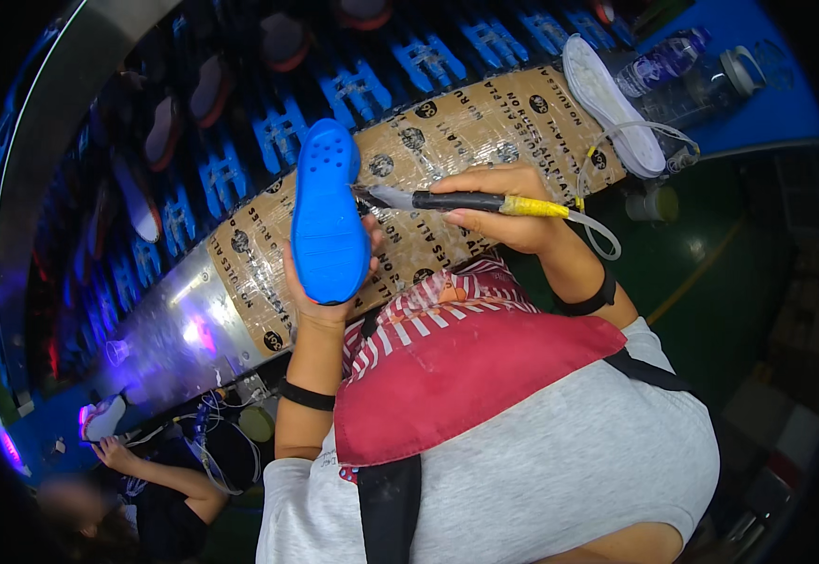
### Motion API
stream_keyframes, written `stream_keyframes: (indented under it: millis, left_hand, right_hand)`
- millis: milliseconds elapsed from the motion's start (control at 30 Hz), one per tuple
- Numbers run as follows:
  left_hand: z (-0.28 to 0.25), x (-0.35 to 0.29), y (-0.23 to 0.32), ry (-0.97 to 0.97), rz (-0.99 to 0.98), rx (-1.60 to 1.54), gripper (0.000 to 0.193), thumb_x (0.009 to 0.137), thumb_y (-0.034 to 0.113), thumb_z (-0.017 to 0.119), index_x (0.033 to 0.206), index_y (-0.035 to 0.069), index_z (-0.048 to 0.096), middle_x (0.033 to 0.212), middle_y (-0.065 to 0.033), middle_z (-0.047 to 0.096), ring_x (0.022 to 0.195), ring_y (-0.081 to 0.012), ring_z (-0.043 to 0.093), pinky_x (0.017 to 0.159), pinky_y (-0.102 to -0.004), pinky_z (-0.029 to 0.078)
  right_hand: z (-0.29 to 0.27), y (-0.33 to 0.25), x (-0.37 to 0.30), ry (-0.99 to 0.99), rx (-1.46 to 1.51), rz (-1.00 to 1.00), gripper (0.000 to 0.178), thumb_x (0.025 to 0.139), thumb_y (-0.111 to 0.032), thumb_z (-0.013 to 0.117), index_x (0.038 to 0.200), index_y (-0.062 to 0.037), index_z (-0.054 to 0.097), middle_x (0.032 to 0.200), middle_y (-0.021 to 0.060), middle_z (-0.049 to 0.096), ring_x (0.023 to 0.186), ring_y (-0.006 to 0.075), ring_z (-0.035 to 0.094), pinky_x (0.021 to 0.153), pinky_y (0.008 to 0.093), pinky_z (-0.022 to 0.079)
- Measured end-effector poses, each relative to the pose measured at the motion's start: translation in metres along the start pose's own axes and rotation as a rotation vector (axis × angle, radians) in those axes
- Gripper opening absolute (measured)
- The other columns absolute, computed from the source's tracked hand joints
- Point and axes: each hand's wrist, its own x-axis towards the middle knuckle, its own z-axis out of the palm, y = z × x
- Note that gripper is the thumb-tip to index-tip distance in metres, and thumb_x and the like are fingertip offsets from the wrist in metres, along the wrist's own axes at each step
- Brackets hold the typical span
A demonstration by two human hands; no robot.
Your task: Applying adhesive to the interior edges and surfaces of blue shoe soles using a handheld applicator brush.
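Blue forked brackets [353, 92] line the dark rack behind, and in front of them runs a bench covered with clear-coated, printed brown paper [471, 122]. Above that covering, centre stage, a bright blue shoe sole [330, 216], held up by the left hand [307, 303]! It's a one-handed clasp: palm behind the lower end, thumb along the left edge, fingertips curling round the right. So the sole's lower part sits within the grip, while the upper part, its round-dotted end pointing away from the wearer, juts free beyond the fingers.

Over to the right hand [519, 231], pinching a black-handled brush [456, 201] between thumb and fingers, yellow wrap and clear tube [601, 233] trailing behind. Its bristles are right at the sole's right edge, above the left fingertips; touching or just beside, I cannot tell. Further right, a white shoe sole [614, 105] lies near the bottles [668, 61]. Down at lower left, a co-worker's hand [118, 457] is at another shoe [102, 418].
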Motion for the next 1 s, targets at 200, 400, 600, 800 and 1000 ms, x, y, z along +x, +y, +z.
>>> stream_keyframes:
  millis: [200,400,600,800,1000]
  left_hand:
    - [0.001,0.007,-0.021,0.0,0.0,0.043,0.08,0.084,0.062,0.033,0.138,0.004,0.029,0.127,-0.03,0.041,0.103,-0.0436,0.052,0.076,-0.0523,0.052]
    - [0.021,0.012,-0.039,-0.096,0.055,-0.088,0.069,0.084,0.061,0.032,0.131,0.012,0.044,0.126,-0.0087,0.052,0.108,-0.0301,0.054,0.085,-0.0534,0.047]
    - [0.01,0.02,-0.034,-0.18,0.243,0.033,0.063,0.086,0.055,0.036,0.132,0.013,0.042,0.13,-0.0095,0.048,0.119,-0.0259,0.046,0.102,-0.0432,0.035]
    - [0.028,0.019,-0.026,-0.079,0.213,0.244,0.07,0.083,0.058,0.04,0.13,0.007,0.041,0.126,-0.0151,0.05,0.112,-0.0295,0.051,0.099,-0.0434,0.04]
    - [0.054,0.026,-0.031,0.053,0.264,0.251,0.077,0.078,0.06,0.041,0.131,0.005,0.039,0.119,-0.0186,0.053,0.107,-0.0369,0.053,0.094,-0.0466,0.043]
  right_hand:
    - [0.017,-0.016,0.01,0.138,0.006,-0.035,0.025,0.071,-0.004,0.07,0.095,0.0007,0.067,0.071,0.0085,0.065,0.059,0.0116,0.06,0.053,0.0221,0.046]
    - [0.044,-0.035,0.035,0.294,-0.383,-0.341,0.023,0.068,-0.007,0.071,0.09,-0.0031,0.066,0.073,0.01,0.063,0.064,0.0242,0.062,0.057,0.0308,0.048]
    - [0.078,-0.027,0.032,0.205,-0.594,-0.413,0.026,0.065,-0.011,0.064,0.091,-0.0051,0.062,0.069,0.0073,0.056,0.068,0.0239,0.058,0.059,0.034,0.047]
    - [0.076,-0.031,0.029,0.145,-0.248,-0.49,0.026,0.066,-0.01,0.07,0.091,-0.0061,0.065,0.07,0.0082,0.059,0.063,0.0241,0.06,0.06,0.0336,0.049]
    - [0.08,-0.024,0.026,0.226,-0.475,-0.447,0.025,0.067,-0.012,0.073,0.091,-0.0129,0.067,0.071,0.0047,0.06,0.063,0.0221,0.06,0.057,0.0324,0.049]
